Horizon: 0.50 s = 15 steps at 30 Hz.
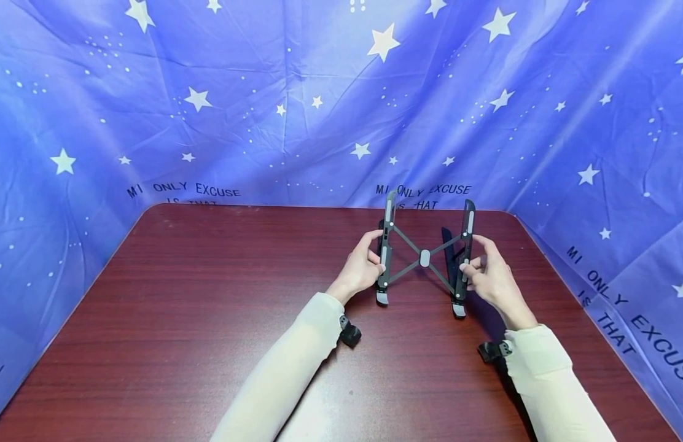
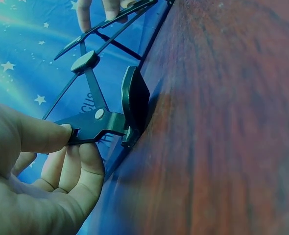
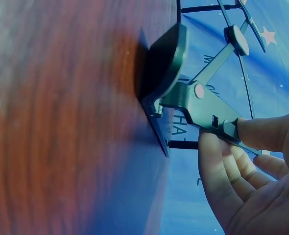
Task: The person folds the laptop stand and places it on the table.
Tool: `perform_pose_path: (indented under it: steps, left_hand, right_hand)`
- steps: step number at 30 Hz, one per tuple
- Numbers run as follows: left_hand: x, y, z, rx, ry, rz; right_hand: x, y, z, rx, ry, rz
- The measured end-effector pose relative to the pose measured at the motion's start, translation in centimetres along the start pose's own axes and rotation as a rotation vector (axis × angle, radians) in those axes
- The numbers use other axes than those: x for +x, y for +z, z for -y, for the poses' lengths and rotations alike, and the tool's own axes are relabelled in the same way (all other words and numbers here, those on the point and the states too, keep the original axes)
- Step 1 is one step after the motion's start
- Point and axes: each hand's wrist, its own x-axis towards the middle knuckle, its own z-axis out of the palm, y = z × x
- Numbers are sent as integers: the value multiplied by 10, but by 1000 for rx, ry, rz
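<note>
A black folding laptop stand (image 1: pixel 424 258) stands unfolded toward the right of the table, its thin cross bars meeting at a grey oval hub. My left hand (image 1: pixel 359 267) pinches the stand's left side rail between thumb and fingers. On the opposite rail, my right hand (image 1: pixel 491 279) grips with its thumb in front and fingers behind. Close up in the left wrist view, a flip-up front hook (image 2: pixel 135 95) rises near the tabletop. The right wrist view shows the matching hook (image 3: pixel 166 61) and a slotted side rail (image 3: pixel 210 115) under my thumb.
The dark red wood-grain table (image 1: pixel 209 319) extends left and in front of the stand. A blue curtain (image 1: pixel 297 110) with white stars surrounds the back and sides. Small black wrist cameras (image 1: pixel 351 335) sit on both sleeves, close to the tabletop.
</note>
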Motion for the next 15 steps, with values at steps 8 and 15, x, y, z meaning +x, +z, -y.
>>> perform_pose_path:
  steps: [8,15]
  left_hand:
    - [-1,-6,2,-2,7,-14]
    - [-4,-10,3,3,-1,-16]
  right_hand:
    - [2,5,4,-17,1,4]
    - [1,8,8,-26,-6,2]
